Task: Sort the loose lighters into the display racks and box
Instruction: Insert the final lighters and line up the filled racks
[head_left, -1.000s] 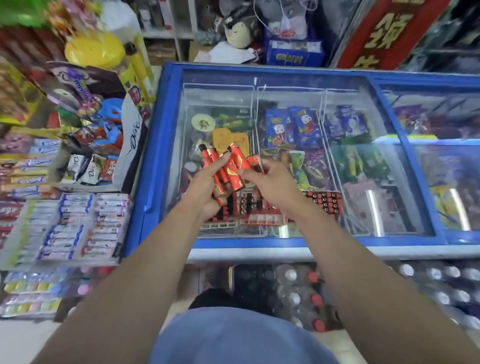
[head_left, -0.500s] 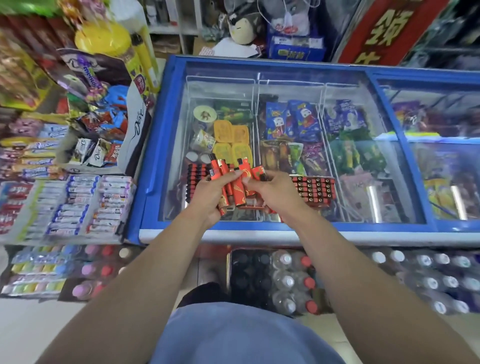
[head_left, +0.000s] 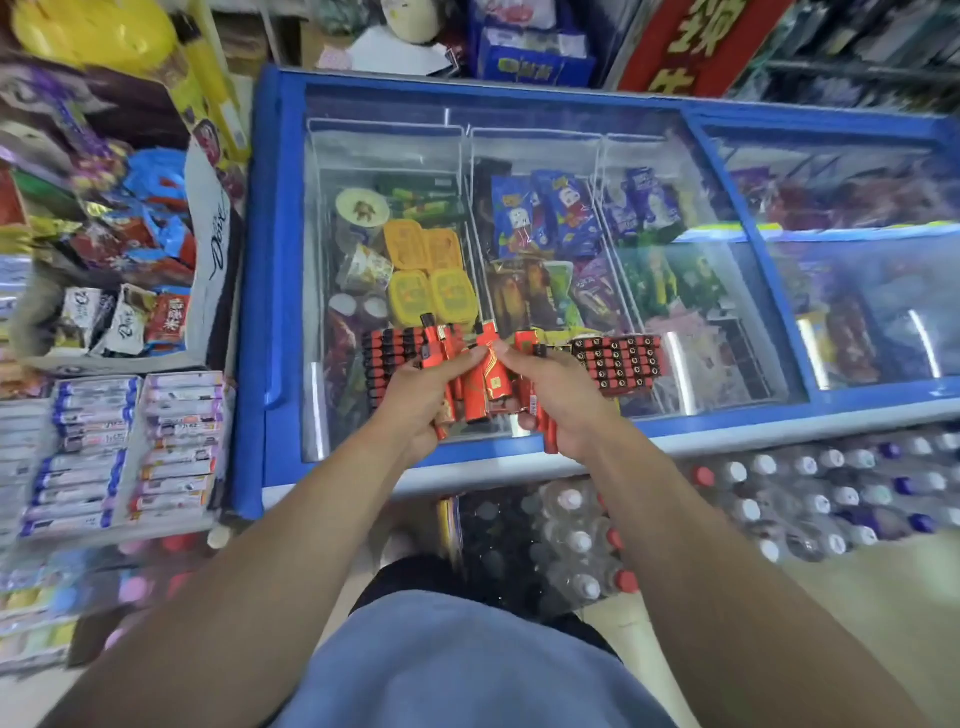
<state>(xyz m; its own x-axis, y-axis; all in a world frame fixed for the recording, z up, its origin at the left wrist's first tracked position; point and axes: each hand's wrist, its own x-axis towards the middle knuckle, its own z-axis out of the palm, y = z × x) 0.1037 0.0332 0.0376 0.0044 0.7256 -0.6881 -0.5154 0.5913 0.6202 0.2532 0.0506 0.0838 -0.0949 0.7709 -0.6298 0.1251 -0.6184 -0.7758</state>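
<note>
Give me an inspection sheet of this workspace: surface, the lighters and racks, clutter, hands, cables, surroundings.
Surface: blue-framed glass freezer lid, closed, ice-cream packs visible beneath.
Job's things: bundle of loose red lighters held above the lid; filled red-and-black lighter rack right of the hands; another rack of red lighters to their left, partly hidden. Box not identifiable.
Clutter: nothing else seen on the lid.
Hands: left hand grips several lighters; right hand holds more, thumb and forefinger pinching one in the bundle.
Cables: nothing seen.
Surroundings: white chocolate display box and trays of gum packs on the left; capped drink bottles stacked below the freezer.
</note>
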